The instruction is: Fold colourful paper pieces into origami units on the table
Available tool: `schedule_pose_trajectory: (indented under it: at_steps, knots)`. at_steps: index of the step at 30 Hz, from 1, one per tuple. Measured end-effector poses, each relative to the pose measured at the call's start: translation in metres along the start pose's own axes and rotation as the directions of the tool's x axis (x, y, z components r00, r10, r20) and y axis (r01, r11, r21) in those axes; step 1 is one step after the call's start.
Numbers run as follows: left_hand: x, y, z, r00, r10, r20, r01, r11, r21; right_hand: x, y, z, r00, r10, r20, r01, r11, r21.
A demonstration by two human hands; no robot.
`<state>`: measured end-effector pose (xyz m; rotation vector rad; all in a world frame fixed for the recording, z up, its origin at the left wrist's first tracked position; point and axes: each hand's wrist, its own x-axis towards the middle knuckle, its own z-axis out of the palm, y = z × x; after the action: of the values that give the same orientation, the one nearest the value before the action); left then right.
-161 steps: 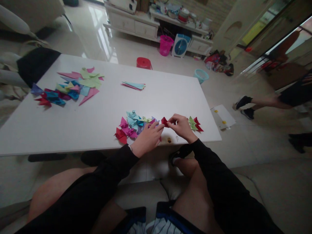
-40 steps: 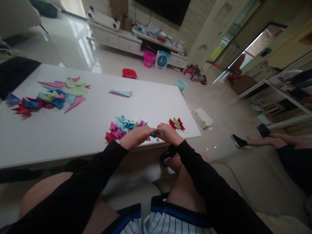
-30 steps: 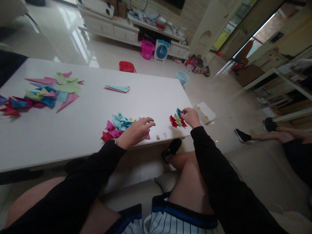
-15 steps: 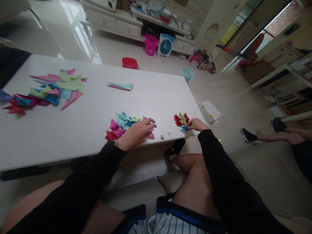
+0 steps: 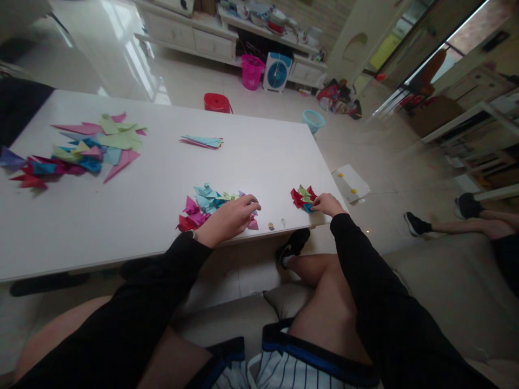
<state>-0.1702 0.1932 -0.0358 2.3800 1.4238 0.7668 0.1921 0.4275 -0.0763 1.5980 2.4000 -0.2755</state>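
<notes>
My right hand (image 5: 328, 205) is at the right end of the white table (image 5: 259, 156). Its fingertips pinch a blue folded paper piece (image 5: 307, 207), partly covered by the fingers. This piece touches a small cluster of red folded papers (image 5: 296, 198) and green folded paper (image 5: 304, 191). Curved over the right side of a larger pile, my left hand (image 5: 233, 217) has its fingers apart and holds nothing that I can see. That pile mixes light blue folded papers (image 5: 206, 198) with magenta ones (image 5: 196, 213) and red ones (image 5: 186, 223); the hand hides part of it.
Many-coloured folded papers (image 5: 121, 140) lie spread at the table's left. A narrow stack of pointed papers (image 5: 203, 142) sits mid-table. Two small stickers (image 5: 271, 226) are at the near edge. Beyond stand a red bin (image 5: 217, 102) and a fan (image 5: 278, 73). Another person's legs (image 5: 458, 227) show at right.
The blue paper piece under my right fingertips has shifted slightly away from me, closer against the red and green papers. My left hand stays over its pile. The view has moved slightly.
</notes>
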Motion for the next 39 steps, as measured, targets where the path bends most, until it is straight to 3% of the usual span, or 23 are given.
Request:
schedule_pose_trajectory:
  at_steps: [7, 10, 13, 15, 18, 21, 27, 30, 32, 33, 34, 35, 36, 37, 38, 39]
  knots:
    - [-0.002, -0.004, 0.0, 1.0, -0.021, 0.016, 0.02, 1.0, 0.015, -0.008, -0.021, -0.022, 0.995, 0.033, -0.097, -0.032, 0.999, 0.009]
    - [-0.005, -0.009, 0.0, 0.999, -0.042, 0.017, 0.041, 0.999, 0.034, -0.012, -0.049, -0.031, 0.988, -0.007, -0.154, 0.011, 1.0, 0.02]
    - [-0.009, -0.01, -0.003, 0.994, -0.093, 0.049, 0.09, 0.994, 0.064, -0.021, -0.095, -0.031, 0.973, -0.178, -0.147, 0.185, 0.982, 0.036]
    - [-0.011, -0.008, -0.006, 0.988, -0.135, 0.075, 0.13, 0.989, 0.078, -0.033, -0.132, -0.027, 0.929, -0.343, -0.14, 0.355, 0.933, 0.067]
    - [-0.011, -0.006, -0.01, 0.981, -0.177, 0.08, 0.172, 0.983, 0.063, -0.056, -0.186, -0.021, 0.8, -0.577, -0.166, 0.597, 0.793, 0.121]
    - [-0.009, -0.009, -0.01, 0.978, -0.194, 0.071, 0.192, 0.981, 0.037, -0.072, -0.223, -0.018, 0.695, -0.698, -0.175, 0.719, 0.68, 0.141]
    - [-0.017, -0.027, -0.027, 0.972, -0.228, 0.055, 0.223, 0.972, 0.075, -0.065, -0.255, -0.018, 0.671, -0.73, -0.128, 0.741, 0.655, 0.147]
    - [-0.029, -0.041, -0.045, 0.959, -0.282, -0.014, 0.283, 0.958, 0.045, -0.059, -0.261, -0.015, 0.675, -0.725, -0.137, 0.738, 0.658, 0.153]
    - [-0.041, -0.055, -0.057, 0.923, -0.369, -0.106, 0.372, 0.928, 0.005, -0.057, -0.262, -0.012, 0.665, -0.733, -0.145, 0.747, 0.646, 0.157]
    - [-0.047, -0.064, -0.062, 0.883, -0.437, -0.169, 0.438, 0.898, -0.036, -0.056, -0.261, -0.011, 0.654, -0.742, -0.148, 0.756, 0.634, 0.163]
    - [-0.055, -0.075, -0.067, 0.808, -0.534, -0.249, 0.525, 0.845, -0.107, -0.055, -0.261, -0.009, 0.643, -0.751, -0.148, 0.765, 0.622, 0.169]
    - [-0.064, -0.087, -0.073, 0.7, -0.639, -0.319, 0.604, 0.768, -0.213, -0.053, -0.259, -0.007, 0.635, -0.758, -0.147, 0.771, 0.612, 0.173]
    - [-0.074, -0.099, -0.079, 0.538, -0.755, -0.375, 0.665, 0.654, -0.362, -0.052, -0.258, -0.005, 0.631, -0.762, -0.146, 0.775, 0.607, 0.175]
    - [-0.085, -0.112, -0.085, 0.311, -0.857, -0.41, 0.687, 0.501, -0.526, -0.05, -0.256, -0.003, 0.629, -0.764, -0.144, 0.776, 0.606, 0.174]
    - [-0.098, -0.124, -0.093, 0.18, -0.884, -0.432, 0.699, 0.424, -0.577, -0.048, -0.255, -0.001, 0.629, -0.764, -0.144, 0.776, 0.607, 0.172]
    - [-0.111, -0.134, -0.101, 0.084, -0.893, -0.442, 0.705, 0.366, -0.607, -0.046, -0.254, 0.0, 0.629, -0.764, -0.147, 0.776, 0.607, 0.17]
